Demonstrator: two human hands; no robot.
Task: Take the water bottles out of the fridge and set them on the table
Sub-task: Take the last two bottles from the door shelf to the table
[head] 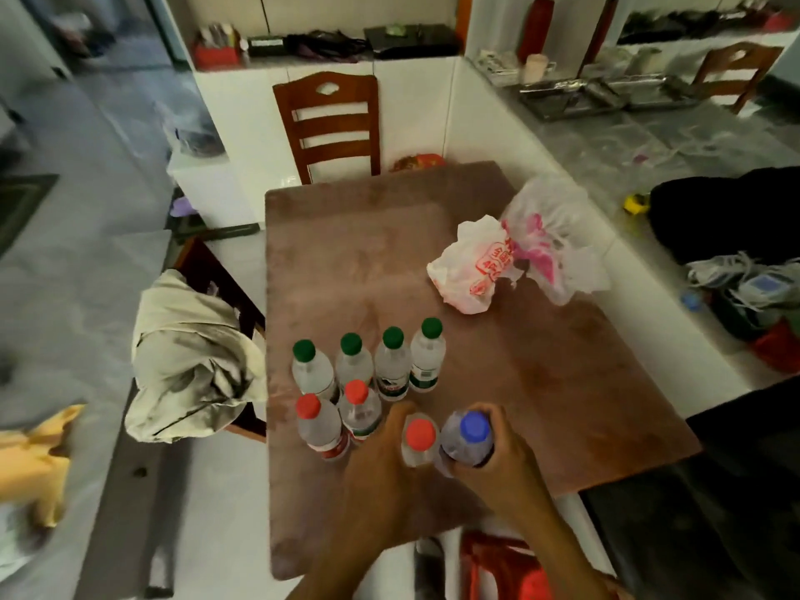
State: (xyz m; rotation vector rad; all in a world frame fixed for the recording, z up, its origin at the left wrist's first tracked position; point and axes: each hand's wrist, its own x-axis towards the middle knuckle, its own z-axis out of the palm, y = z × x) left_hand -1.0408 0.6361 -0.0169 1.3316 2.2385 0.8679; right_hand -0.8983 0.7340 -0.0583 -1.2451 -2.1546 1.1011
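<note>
Several clear water bottles stand on the brown table (541,383). A back row carries green caps (393,336). In front of it stand two bottles with red caps (308,404). My left hand (381,461) is wrapped around a third red-capped bottle (420,435) near the table's front edge. Right beside it, my right hand (506,461) grips a bottle with a blue cap (474,426). Both held bottles are upright and touch each other. Whether their bases rest on the table is hidden by my hands.
Two crumpled plastic bags (511,262) lie on the table's right side. A wooden chair (331,123) stands at the far end, another chair draped with pale cloth (190,361) at the left. A red stool (502,565) sits below the front edge. White counters run along the right.
</note>
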